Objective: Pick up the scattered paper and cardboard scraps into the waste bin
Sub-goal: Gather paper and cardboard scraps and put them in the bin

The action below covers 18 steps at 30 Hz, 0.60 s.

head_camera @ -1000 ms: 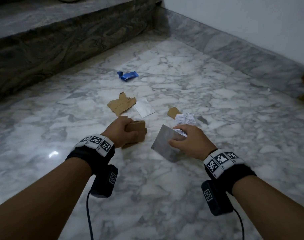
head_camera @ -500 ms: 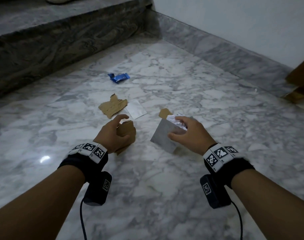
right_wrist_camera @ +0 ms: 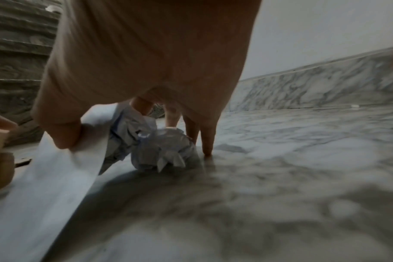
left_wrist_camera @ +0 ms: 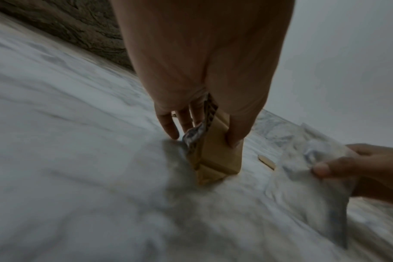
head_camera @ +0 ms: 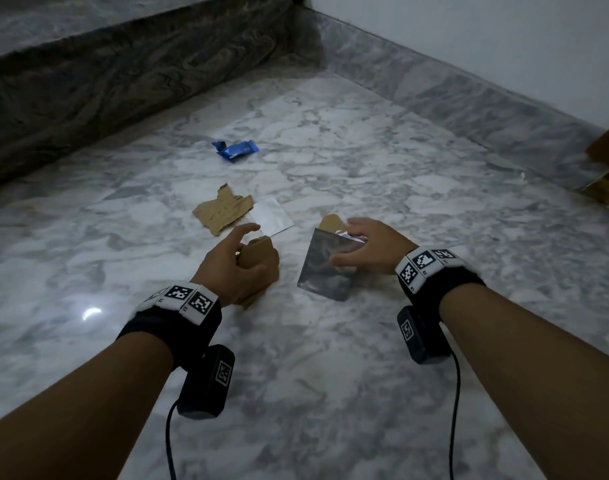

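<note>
My left hand holds a folded brown cardboard piece between thumb and palm, its fingers stretched down to the floor beside a white paper slip. Behind that slip lies a torn cardboard scrap. My right hand pinches a grey sheet under the thumb, and its other fingers reach over a crumpled paper ball on the floor. A small cardboard scrap lies just beyond that hand. A blue wrapper lies farther back. No waste bin is in view.
The scraps lie on a marble floor. A dark stone step rises at the back left. A marble skirting and white wall run along the right, with a brown wooden piece at the far right edge.
The left hand has stretched its fingers forward toward the white slip while keeping the cardboard. The right hand has moved forward over the crumpled ball, still pinching the grey sheet.
</note>
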{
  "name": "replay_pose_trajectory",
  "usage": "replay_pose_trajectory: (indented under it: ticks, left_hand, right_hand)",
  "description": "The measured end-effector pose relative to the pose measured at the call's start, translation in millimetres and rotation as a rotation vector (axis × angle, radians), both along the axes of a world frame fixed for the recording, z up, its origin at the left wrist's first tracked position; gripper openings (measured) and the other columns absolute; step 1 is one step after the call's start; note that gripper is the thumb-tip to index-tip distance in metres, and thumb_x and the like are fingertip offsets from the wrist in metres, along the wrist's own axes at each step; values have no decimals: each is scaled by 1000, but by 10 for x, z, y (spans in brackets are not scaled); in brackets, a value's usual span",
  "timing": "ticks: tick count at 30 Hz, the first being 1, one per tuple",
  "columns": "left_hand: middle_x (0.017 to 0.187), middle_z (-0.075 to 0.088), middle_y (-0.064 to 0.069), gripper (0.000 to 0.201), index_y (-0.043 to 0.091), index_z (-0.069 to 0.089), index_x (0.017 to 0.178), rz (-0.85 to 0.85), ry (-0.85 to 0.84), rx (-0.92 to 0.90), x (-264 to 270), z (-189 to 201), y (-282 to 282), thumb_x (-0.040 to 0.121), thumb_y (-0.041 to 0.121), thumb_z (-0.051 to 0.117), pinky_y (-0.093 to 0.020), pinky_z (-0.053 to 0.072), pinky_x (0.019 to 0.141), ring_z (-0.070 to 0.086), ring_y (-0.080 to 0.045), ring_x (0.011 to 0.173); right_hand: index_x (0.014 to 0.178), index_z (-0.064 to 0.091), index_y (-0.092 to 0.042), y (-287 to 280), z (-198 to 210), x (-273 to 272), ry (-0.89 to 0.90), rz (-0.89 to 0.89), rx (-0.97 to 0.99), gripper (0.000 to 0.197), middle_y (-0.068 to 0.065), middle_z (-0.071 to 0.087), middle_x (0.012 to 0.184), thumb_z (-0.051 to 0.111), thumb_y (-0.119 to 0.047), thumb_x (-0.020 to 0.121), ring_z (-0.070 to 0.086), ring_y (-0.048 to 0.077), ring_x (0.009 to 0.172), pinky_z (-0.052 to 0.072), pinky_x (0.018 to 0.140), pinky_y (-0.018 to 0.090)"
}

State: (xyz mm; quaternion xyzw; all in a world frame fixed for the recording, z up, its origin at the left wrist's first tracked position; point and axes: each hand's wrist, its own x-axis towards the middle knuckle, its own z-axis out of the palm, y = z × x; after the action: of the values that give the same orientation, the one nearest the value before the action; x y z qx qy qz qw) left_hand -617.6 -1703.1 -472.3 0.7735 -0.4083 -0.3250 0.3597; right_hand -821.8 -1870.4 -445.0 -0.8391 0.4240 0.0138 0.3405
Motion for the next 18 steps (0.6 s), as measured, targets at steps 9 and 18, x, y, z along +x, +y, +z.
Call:
replay_pose_trajectory:
  ticks: [9,18]
  left_hand:
    - [98,62,0,50,34,53,121,-22,-76,19,-2,29,13,78,16,71,-24,44,74,62,-19,86]
    - [97,62,-4,51,45,48,113,-50,2,-34,-57,274,-56,79,16,72,-38,56,80,65,-25,88]
  right_hand:
    - [118,66,-26,178,-65,8,-109,-81,-27,54,-4,62,116,83,-39,68,59,14,106,49,92,32]
    - [100,68,-41,252,227,-129,-265,-151,33,43,-10,63,112,81,-47,59,60,9,106,50,96,38]
